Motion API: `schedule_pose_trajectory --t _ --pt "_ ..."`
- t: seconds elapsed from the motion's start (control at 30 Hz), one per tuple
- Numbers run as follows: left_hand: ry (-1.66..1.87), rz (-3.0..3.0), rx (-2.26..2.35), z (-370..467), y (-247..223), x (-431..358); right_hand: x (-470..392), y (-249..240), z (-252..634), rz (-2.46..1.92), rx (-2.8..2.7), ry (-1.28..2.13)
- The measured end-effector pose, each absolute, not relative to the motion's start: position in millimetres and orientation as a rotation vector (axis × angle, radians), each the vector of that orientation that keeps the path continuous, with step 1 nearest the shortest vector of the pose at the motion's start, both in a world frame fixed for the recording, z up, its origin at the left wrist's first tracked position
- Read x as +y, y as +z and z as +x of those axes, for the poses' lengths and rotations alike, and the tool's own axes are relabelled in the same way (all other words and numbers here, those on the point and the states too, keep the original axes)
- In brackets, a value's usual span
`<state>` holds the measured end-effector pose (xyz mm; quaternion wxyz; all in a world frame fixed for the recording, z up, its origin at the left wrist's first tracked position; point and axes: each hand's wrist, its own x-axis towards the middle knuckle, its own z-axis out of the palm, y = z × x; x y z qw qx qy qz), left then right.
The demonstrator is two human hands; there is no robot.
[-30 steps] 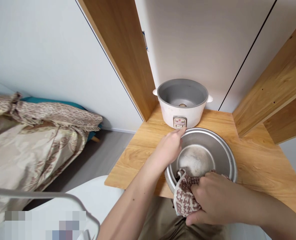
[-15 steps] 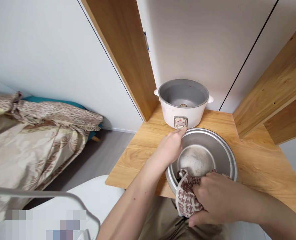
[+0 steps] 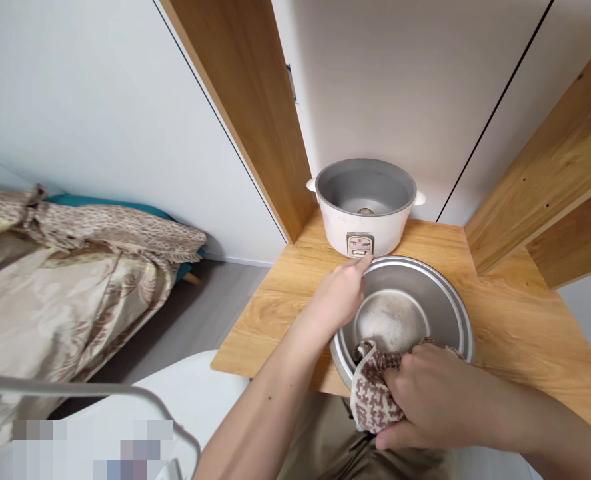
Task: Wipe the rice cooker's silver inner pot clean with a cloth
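Right of centre on the tabletop [image 3: 520,327] sits the pot [image 3: 394,317]; I have the right hand [image 3: 425,400] bunching its fingers around a cloth [image 3: 375,395], the left hand [image 3: 341,292] clasping the rim [image 3: 435,269]. Wiping, I judge; another stroke needs steady bracing.

The scene is taken in by one camera, worn on the head and aimed forward and down. The table [image 3: 525,333] is looked down on from its near side, with the wearer's lap [image 3: 368,460] caught at the near edge. The left hand [image 3: 340,292] and the right hand [image 3: 425,397] are seen from above at close range. The cooker [image 3: 362,230] is faced from its front, farther off, before the wall [image 3: 385,80]. At the left, the fabric [image 3: 85,287] is included, well apart from the table.
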<state>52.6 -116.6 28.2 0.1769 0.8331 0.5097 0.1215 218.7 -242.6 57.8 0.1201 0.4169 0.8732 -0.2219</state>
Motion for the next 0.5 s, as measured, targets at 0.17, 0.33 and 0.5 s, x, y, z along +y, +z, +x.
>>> schedule_pose_trajectory --t 0.17,0.33,0.5 --pt "0.330 2.367 1.453 53 29 -117 -239 60 221 1.213 2.526 -0.771" --pt "0.315 2.353 1.456 53 30 -118 -236 62 221 1.158 2.532 -0.798" --pt "0.328 2.344 1.438 54 30 -117 -247 63 212 1.189 2.504 -0.502"
